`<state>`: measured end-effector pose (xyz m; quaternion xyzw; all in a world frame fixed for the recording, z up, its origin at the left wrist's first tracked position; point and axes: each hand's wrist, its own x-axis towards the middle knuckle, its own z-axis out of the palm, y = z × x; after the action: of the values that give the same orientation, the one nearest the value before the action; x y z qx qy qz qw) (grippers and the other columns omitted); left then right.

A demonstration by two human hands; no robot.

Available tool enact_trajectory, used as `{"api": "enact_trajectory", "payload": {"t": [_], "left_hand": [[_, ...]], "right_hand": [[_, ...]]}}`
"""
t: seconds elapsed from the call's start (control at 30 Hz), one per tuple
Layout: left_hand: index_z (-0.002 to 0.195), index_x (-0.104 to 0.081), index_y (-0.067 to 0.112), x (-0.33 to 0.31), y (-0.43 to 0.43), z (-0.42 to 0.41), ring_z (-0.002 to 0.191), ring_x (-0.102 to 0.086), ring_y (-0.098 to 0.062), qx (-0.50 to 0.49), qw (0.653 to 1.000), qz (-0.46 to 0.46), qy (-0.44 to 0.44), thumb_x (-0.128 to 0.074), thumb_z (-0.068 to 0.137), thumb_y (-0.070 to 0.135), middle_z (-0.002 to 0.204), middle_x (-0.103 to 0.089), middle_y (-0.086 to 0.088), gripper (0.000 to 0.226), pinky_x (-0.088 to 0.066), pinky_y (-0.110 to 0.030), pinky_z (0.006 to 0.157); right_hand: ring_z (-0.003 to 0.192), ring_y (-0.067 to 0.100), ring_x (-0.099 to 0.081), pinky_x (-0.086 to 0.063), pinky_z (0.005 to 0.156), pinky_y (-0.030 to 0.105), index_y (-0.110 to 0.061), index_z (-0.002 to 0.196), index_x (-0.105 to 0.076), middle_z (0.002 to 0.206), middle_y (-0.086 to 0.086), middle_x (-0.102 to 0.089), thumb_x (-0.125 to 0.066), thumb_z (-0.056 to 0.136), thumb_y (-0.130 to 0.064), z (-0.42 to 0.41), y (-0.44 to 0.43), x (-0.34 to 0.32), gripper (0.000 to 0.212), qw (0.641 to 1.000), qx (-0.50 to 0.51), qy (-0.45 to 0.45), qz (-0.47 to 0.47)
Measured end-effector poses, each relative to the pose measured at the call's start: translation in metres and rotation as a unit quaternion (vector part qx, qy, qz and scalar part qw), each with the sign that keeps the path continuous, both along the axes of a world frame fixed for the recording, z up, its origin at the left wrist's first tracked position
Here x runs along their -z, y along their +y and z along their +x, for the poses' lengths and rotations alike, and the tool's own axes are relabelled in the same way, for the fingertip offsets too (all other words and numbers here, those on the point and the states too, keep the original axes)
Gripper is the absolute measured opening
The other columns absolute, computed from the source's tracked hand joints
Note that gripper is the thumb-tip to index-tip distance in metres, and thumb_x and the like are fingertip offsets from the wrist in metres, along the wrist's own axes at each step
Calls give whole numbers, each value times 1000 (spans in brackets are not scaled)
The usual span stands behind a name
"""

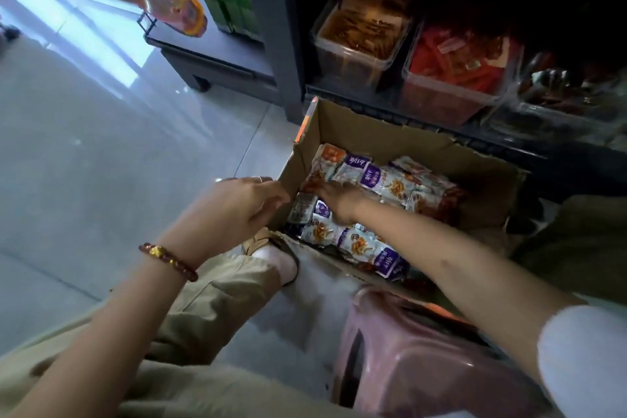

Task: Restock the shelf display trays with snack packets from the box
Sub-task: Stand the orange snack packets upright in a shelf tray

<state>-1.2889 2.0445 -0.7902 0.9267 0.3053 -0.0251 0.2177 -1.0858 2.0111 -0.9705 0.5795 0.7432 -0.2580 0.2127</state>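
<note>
Item 1. Pink stool (417, 360), at 6 o'clock in the view, nearest the camera and just beside the box's near wall.

Item 2. Left hand (234, 204), wrist carrying a beaded bracelet (168, 260). It is outside the box, at 9 o'clock from its left wall. The fingers are loosely curled with their tips at the cardboard edge. Whether they grip the wall cannot be told.

Item 3. Right hand (339, 200), inside the box, back upward and lying on the stock. Its fingers reach toward 9 o'clock into the near-left corner, with the tips lost among the wrappers. No packet is raised, and whether one is pinched cannot be told.

Item 4. Box (373, 136), open-topped cardboard on the tiled floor (101, 146), long axis running 10 to 4 o'clock.

Item 5. Snack packets (383, 180), white and purple, packed in rows along that same axis. They are directly under the right hand and extend from it toward 3 o'clock. The right hand is the nearer one, so the pick likely falls to it.

Item 6. Display trays on the lowest level of the dark shelf (271, 27), past the box's far wall:
- a clear tray (356, 54) of brown sticks, at 12 o'clock from the right hand;
- a tray (454, 92) of red packets, at 1 o'clock;
- a third tray (556, 112), at 2 o'clock, its contents dim.

A lifted packet would probably travel up and away over that far wall.
</note>
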Motion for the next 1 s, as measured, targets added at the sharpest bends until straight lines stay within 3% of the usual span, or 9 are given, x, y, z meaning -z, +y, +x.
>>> {"api": "enact_trajectory", "payload": {"t": [0.1, 0.17, 0.37, 0.5, 0.63, 0.73, 0.8, 0.87, 1.0], "left_hand": [[100, -65, 27, 7, -2, -2, 75, -66, -19, 2, 1000, -23, -5, -33, 87, 37, 91, -69, 9, 36, -55, -39, 66], [99, -63, 29, 11, 0, -2, 74, -66, -20, 11, 1000, -26, 1, -29, 85, 41, 91, -69, 9, 39, -54, -39, 66], [103, -67, 22, 9, 6, 4, 79, -66, -18, -3, 1000, -19, -13, -47, 90, 22, 92, -70, 8, 24, -53, -35, 69], [106, -67, 21, 14, 8, 0, 83, -66, -20, -11, 1000, -25, -8, -56, 90, 13, 96, -69, 6, 21, -53, -35, 73], [116, -61, 22, 30, 0, -4, 95, -60, -20, -58, 995, -67, -45, -56, 89, 20, 117, -57, 4, 27, -50, -37, 80], [127, -43, 26, 41, -15, 2, 108, -57, -16, -142, 965, -196, -100, -65, 86, 26, 130, -44, 7, 46, -48, -42, 94], [125, -36, 25, 45, -25, 11, 113, -57, -10, -198, 920, -299, -159, -71, 83, 18, 129, -49, 4, 55, -50, -40, 96], [120, -34, 19, 51, -33, 20, 112, -55, 0, -240, 898, -310, -199, -72, 80, 9, 121, -51, 9, 56, -52, -32, 93], [111, -39, 16, 55, -38, 28, 99, -65, -12, -307, 869, -321, -219, -73, 78, 3, 109, -58, 4, 49, -58, -29, 77]], "right_hand": [[146, 27, -8, -33, 107, 45, -21, 152, -4, 160, 6, -2, -49, 95, -20, -20, 1, 17, 73, 998, -40, -36, -43], [146, 29, -3, -31, 106, 48, -26, 152, -7, 160, 6, 0, -38, 100, -16, -25, -3, 24, 62, 996, -53, -48, -58], [129, 34, -39, -43, 95, 43, -27, 142, -34, 150, 12, -28, -44, 98, -12, -16, -8, 27, 48, 998, -65, -16, 15], [113, 32, -54, -43, 90, 40, -7, 123, -57, 126, 13, -57, -45, 95, -4, 2, -11, 13, 30, 977, 42, 143, 153], [99, 16, -61, -47, 81, 32, -5, 110, -66, 106, 7, -67, -48, 96, -6, 16, -12, -37, 23, 880, 282, 316, 216], [71, -8, -63, -52, 60, 16, 0, 109, -61, 87, -6, -64, -43, 100, -9, 20, -13, -87, 22, 774, 412, 458, 148], [69, -2, -67, -54, 58, 14, 1, 105, -59, 86, -3, -65, -43, 99, -6, 22, -14, -112, 19, 705, 444, 548, 78], [71, 5, -69, -56, 60, 16, -7, 99, -60, 83, -3, -70, -45, 98, -5, 22, -20, -129, 16, 679, 435, 591, 16], [78, 13, -70, -58, 68, 22, -8, 103, -61, 89, 3, -72, -47, 97, -9, 18, -35, -133, 15, 619, 447, 638, -96]]}}
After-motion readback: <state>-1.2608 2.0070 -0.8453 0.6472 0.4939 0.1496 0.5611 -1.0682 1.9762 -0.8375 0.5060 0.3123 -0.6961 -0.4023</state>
